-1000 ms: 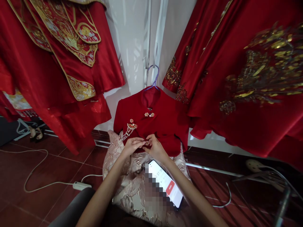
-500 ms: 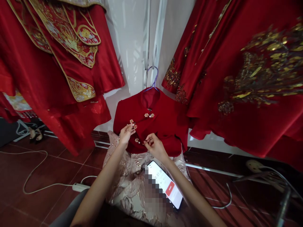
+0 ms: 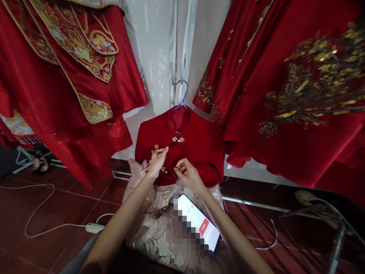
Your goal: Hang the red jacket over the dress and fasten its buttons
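A red jacket point(image 3: 203, 140) with beaded flower clasps hangs on a purple hanger point(image 3: 183, 101) in front of me. My left hand point(image 3: 158, 161) is over the jacket's left front, fingers stretched out across the middle clasp and partly covering it. Below that hand shows the lower flower clasp point(image 3: 163, 169). At the jacket's lower middle, my right hand point(image 3: 187, 174) has its thumb and fingertips pinched at the front edge; any small part between them is hidden. The top flower clasp point(image 3: 178, 139) lies across the opening below the collar.
Pale shiny fabric point(image 3: 151, 241) spreads beneath the jacket, with a lit phone point(image 3: 199, 224) resting on it. Embroidered red garments point(image 3: 94, 87) hang left, and sequined ones point(image 3: 310, 87) right. A power strip point(image 3: 94, 227) with a white cable lies on the tiled floor.
My left hand has moved slightly right, from the middle clasp towards the front opening, its fingers now reaching across. My right hand stays pinched near the jacket's edge.
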`<action>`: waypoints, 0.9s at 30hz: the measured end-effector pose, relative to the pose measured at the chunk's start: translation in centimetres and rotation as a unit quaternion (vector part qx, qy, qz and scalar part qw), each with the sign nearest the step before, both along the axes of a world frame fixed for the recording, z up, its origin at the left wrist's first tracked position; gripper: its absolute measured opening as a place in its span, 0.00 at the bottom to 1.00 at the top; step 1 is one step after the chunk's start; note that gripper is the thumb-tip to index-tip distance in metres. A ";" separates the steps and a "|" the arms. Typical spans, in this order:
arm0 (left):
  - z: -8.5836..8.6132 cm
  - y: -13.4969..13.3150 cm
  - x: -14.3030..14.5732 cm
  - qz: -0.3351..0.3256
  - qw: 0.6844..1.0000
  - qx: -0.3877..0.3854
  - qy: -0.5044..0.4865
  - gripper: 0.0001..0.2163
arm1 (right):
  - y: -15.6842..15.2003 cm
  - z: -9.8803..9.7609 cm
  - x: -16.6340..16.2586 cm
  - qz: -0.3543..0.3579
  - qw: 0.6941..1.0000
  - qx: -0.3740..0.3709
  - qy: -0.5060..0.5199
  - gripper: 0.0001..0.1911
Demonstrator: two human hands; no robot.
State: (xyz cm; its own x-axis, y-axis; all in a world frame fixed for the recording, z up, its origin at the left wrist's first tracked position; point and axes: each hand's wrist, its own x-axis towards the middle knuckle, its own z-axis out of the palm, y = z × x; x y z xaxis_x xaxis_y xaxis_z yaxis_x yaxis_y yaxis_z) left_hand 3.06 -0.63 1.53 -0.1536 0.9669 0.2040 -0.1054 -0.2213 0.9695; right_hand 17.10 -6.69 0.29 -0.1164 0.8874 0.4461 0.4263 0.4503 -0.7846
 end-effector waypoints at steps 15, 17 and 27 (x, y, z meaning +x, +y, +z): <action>8.0 1.9 1.0 0.030 0.723 0.327 0.607 0.07 | 0.6 1.7 2.4 -0.030 0.999 0.012 0.019 0.07; 8.3 2.2 0.8 0.018 0.712 0.362 0.601 0.06 | 0.8 2.2 2.5 -0.051 0.998 0.030 0.029 0.07; 9.2 3.0 0.5 -0.006 0.645 0.416 0.642 0.08 | 2.4 7.3 1.5 -0.117 0.977 0.155 0.084 0.04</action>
State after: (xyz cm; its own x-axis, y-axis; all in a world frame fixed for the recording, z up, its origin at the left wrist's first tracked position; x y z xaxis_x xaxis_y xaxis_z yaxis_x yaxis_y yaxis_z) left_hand 3.52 2.39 10.71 0.6637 0.4409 0.6043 0.6589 -0.7270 -0.1933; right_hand 18.60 -4.26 7.62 0.1715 0.7009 0.6924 0.4218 0.5829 -0.6945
